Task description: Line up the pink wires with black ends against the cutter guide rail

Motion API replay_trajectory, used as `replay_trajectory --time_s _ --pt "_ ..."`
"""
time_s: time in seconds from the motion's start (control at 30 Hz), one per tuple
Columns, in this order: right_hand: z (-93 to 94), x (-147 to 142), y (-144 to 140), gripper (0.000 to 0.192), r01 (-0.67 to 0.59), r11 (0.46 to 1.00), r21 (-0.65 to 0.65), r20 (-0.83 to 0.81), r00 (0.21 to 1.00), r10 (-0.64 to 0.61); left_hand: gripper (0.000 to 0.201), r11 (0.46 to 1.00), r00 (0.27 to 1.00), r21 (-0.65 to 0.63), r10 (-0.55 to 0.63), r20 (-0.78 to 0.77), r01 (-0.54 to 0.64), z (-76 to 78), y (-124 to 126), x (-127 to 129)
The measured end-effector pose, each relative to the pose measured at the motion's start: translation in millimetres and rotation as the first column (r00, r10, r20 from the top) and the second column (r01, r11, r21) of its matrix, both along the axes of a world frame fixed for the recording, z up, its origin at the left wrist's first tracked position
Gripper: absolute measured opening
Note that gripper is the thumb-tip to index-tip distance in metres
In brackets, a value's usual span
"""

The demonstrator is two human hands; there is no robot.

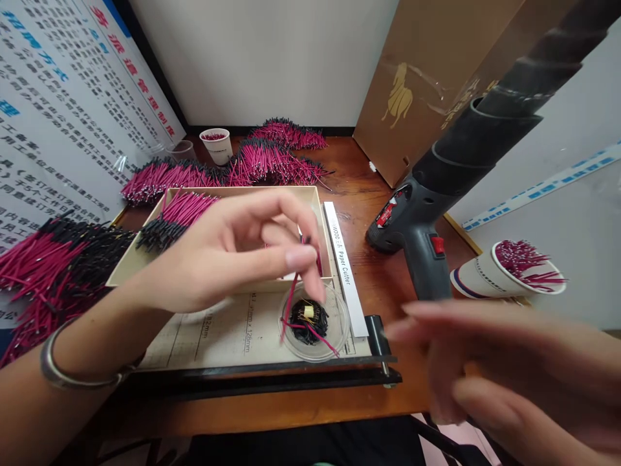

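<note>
My left hand (213,259) is over the near right part of a cream box, its thumb and fingers pinched on a thin red wire (290,298). A dark tip shows above the thumb, and the wire hangs down towards a small clear round dish (343,323). Inside the dish are short black pieces (303,333) and a small pale yellow block (309,312). Another red wire lies across the dish's rim. My right hand (514,369) is at the lower right, blurred, its fingers apart and nothing visible in them. The cream box (272,192) holds red wires with black ends (187,210).
The dish stands on a paper cutter (228,330) with a dark front bar. A black heat gun (427,207) stands to the right, beside a paper cup of red wires (478,272). Wire piles (272,162) lie behind and left. A cardboard box (412,71) stands behind.
</note>
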State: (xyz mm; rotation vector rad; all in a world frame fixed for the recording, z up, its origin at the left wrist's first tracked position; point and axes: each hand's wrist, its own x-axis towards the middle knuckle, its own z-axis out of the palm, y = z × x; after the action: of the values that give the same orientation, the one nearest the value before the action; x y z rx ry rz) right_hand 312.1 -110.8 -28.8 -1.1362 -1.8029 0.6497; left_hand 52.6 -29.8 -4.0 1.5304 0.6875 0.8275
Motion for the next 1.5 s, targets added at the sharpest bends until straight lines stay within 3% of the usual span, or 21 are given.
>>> replay_trajectory --time_s 0.1,0.13,0.2,0.3,0.4,0.5,0.57,0.63,0.67,0.7,0.77,0.93,1.0,1.1,1.23,1.33,1.5 --pt "21.3 -44.1 20.1 0.025 -0.148 0.971 -0.189 -0.298 0.951 0.087 0.013 0.987 0.988 0.057 0.147 0.049 -0.149 7.5 -6.8 4.0" --pt "25.4 -54.1 24.0 0.027 -0.184 0.936 -0.299 -0.302 0.949 0.090 0.016 0.983 0.985 0.068 0.169 0.045 -0.172 8.6 -10.3 5.3" --pt "29.4 -64.5 27.7 0.017 -0.205 0.906 -0.369 -0.311 0.946 0.088 0.019 0.982 0.985 0.081 0.170 0.026 -0.172 9.3 -18.4 6.5" --pt "27.6 -61.1 27.6 0.012 -0.220 0.907 -0.360 -0.278 0.953 0.121 0.014 0.970 0.984 0.183 0.173 -0.043 -0.163 8.5 -29.1 2.2" --pt "22.3 -46.9 26.9 0.024 -0.179 0.943 -0.280 -0.192 0.973 0.128 0.024 0.889 0.926 0.405 0.317 -0.205 -0.215 5.0 -34.9 -11.9" --pt "14.9 -28.7 24.9 0.032 -0.041 0.994 -0.102 -0.077 0.996 0.033 0.026 0.733 0.740 0.652 0.546 -0.393 -0.194 -6.0 -41.2 -35.1" --pt "7.0 -16.7 20.0 0.032 0.000 0.999 -0.035 -0.016 1.000 0.000 0.023 0.622 0.534 0.746 0.726 -0.434 -0.239 -18.3 -49.6 -53.2" --pt "-4.9 -7.6 11.6 0.031 0.007 1.000 -0.028 0.023 1.000 -0.006 0.026 0.461 0.307 0.810 0.880 -0.363 -0.363 -32.6 -60.5 -70.2" --pt "-12.2 -5.1 6.7 0.031 0.010 1.000 0.007 0.041 0.999 -0.010 0.028 0.396 0.200 0.840 0.917 -0.344 -0.370 -39.3 -65.9 -77.4" --pt "-20.1 -4.3 1.7 0.030 -0.009 1.000 -0.013 0.094 0.996 0.010 0.029 0.374 0.136 0.863 0.927 -0.348 -0.340 -45.1 -70.6 -83.4" --pt "-35.6 -8.1 -7.2 0.033 0.038 0.999 -0.014 0.086 0.996 -0.037 0.032 0.407 0.102 0.867 0.913 -0.394 -0.289 -52.6 -76.8 -91.5" --pt "-51.9 -36.4 -12.9 0.059 0.096 0.990 0.106 0.044 0.994 -0.101 0.030 0.462 0.206 0.831 0.886 -0.415 -0.310 -53.9 -76.5 -96.1" --pt "-48.5 -47.6 -8.8 0.067 0.062 0.983 0.175 0.104 0.991 -0.081 0.031 0.552 0.242 0.779 0.833 -0.498 -0.297 -53.6 -74.7 -96.4" --pt "-43.6 -60.3 -0.7 0.059 0.022 0.967 0.254 0.158 0.985 -0.064 0.031 0.666 0.239 0.691 0.746 -0.622 -0.280 -53.1 -71.2 -95.9" --pt "-46.0 -70.4 5.8 0.049 0.022 0.966 0.256 0.129 0.990 -0.056 0.035 0.758 0.233 0.608 0.652 -0.721 -0.236 -51.5 -64.2 -92.7" --pt "-48.2 -72.3 6.6 0.047 0.010 0.963 0.270 0.095 0.995 -0.037 0.038 0.752 0.245 0.604 0.658 -0.712 -0.264 -54.6 -61.1 -92.9" --pt "-46.6 -66.4 2.2 0.044 -0.008 0.949 0.315 0.082 0.996 -0.019 0.035 0.712 0.358 0.597 0.702 -0.616 -0.370 -60.2 -64.9 -92.6"
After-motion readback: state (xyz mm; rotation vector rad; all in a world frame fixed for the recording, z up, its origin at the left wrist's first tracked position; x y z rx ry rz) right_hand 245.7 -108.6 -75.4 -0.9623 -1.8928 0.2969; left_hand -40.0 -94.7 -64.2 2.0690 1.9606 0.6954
